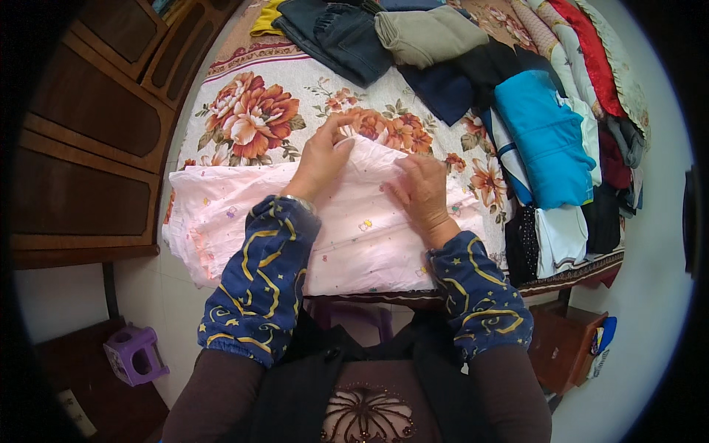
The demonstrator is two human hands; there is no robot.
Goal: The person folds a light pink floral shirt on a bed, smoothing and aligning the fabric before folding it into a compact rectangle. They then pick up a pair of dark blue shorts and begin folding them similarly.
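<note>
A thin pale pink garment (369,251) with small coloured prints lies partly folded in front of me on the flowered bedspread. Its gathered end spreads out to the left. My left hand (322,159) pinches the far edge of the pink cloth between thumb and fingers, lifting it slightly. On the right side of the same cloth rests my right hand (425,193), its fingers bent and its thumb apart from them. Both forearms wear dark blue oversleeves with yellow patterns.
Dark jeans (336,44) and beige folded clothing (428,35) lie at the far side of the bedspread (251,118). A blue folded garment (543,140) tops a pile at the right. Wooden cabinets (88,140) stand left, above a purple stool (134,354).
</note>
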